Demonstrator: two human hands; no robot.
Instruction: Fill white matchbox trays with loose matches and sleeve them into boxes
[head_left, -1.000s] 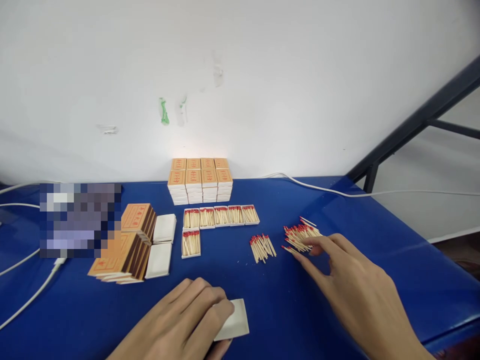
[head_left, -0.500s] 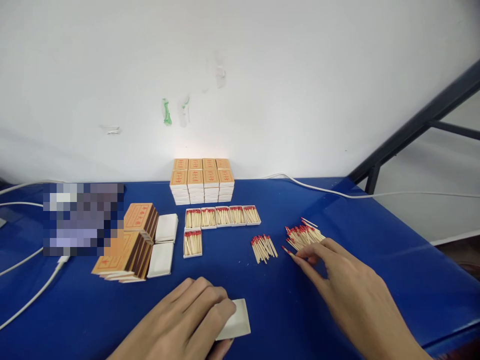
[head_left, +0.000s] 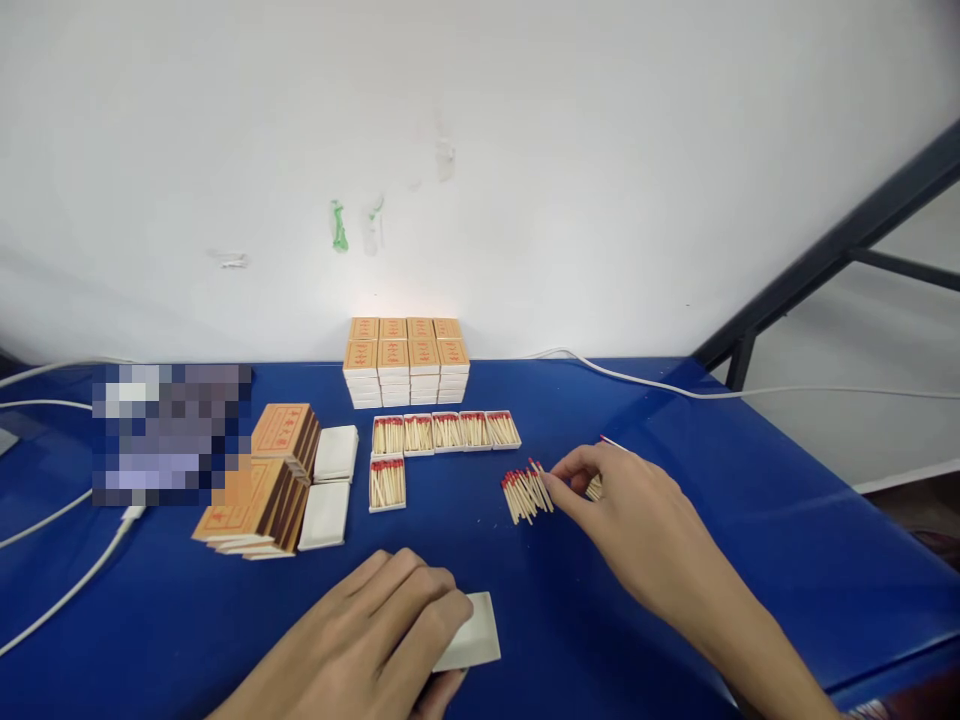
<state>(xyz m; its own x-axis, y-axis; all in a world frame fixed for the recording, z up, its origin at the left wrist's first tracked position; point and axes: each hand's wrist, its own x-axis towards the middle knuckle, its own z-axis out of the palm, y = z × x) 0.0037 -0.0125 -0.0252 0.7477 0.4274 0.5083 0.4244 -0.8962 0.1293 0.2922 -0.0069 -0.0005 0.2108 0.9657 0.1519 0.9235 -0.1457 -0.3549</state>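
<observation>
My left hand is closed around an empty white matchbox tray at the table's front edge, fingers over its left side and thumb beneath. My right hand pinches a red-tipped match between thumb and forefinger. That match is at the right edge of a small bundle of matches; whether it touches the bundle I cannot tell. A larger heap of matches is mostly hidden behind the right hand. Several trays filled with matches stand in a row, with one more filled tray in front at the left.
Stacked matchboxes stand against the white wall. More orange matchbox sleeves are piled at the left, beside white trays. A blurred device with white cables lies far left. A cable crosses the back right.
My right hand has moved left from the larger heap to the small bundle, carrying a match. My left hand keeps its hold on the tray. The view has shifted slightly.
</observation>
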